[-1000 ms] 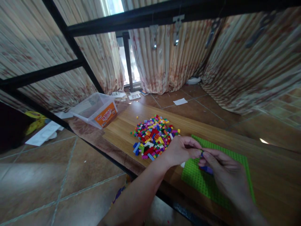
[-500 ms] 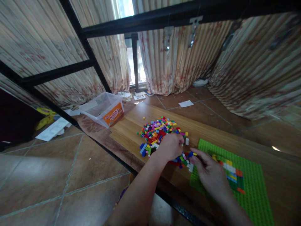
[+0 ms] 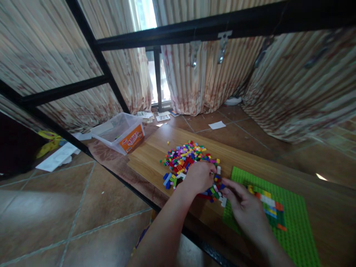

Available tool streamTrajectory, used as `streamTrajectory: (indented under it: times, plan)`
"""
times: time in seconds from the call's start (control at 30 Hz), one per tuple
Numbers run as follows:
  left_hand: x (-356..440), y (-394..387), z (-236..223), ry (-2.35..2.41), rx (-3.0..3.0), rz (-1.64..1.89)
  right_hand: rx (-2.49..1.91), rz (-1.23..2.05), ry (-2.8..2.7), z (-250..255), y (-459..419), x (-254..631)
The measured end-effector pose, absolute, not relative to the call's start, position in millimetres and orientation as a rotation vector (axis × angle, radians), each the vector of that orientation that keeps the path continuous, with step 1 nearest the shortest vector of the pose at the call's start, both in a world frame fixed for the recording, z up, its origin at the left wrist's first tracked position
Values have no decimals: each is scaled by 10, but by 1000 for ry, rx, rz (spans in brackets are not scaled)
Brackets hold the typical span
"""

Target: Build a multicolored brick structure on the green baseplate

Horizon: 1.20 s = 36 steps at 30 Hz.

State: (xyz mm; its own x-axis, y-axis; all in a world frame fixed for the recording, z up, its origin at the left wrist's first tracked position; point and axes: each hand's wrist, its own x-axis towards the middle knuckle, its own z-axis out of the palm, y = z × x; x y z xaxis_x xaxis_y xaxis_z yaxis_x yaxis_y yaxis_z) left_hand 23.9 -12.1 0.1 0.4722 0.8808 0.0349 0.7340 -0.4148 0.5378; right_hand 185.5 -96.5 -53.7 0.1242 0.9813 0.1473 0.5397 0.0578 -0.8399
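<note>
My left hand (image 3: 200, 177) rests over the near right side of a heap of small toy bricks (image 3: 185, 152), fingers curled down. What they hold, if anything, is hidden. Close beside it, my right hand (image 3: 246, 204) pinches a small blue brick (image 3: 222, 186) between thumb and forefinger, over the heap's right edge. Under the right hand and wrist lies a green baseplate (image 3: 296, 211). A flat build of white, orange, yellow, blue and green bricks (image 3: 268, 201) sits on it, partly covered by that hand.
Beneath everything is a wooden board (image 3: 155, 144). A clear plastic box (image 3: 116, 128) with an orange label stands at its far left. A black metal bar (image 3: 133, 191) runs along the near edge, and another bar (image 3: 172, 35) crosses above. Paper (image 3: 217, 125) lies on the tiled floor.
My right hand has shifted slightly left toward my left hand, and the yellow piece seen at its fingertips no longer shows. My left hand stays over the heap. The whole view has tilted a little.
</note>
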Motion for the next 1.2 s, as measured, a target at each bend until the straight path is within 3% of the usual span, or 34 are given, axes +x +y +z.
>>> streamTrajectory:
  times: [0.4,0.7,1.2]
  plan:
    - [171,-28,8,1422,2244,520,-1496,608,-1491,-402,-1054,1851]
    - [-68,496,-88,1901,2132,804,-1481,563,-1441,-377,-1137,1907]
    - [-93,1337,20,1506,2642,24,-1389,380,-1576,-221,-1175,1989]
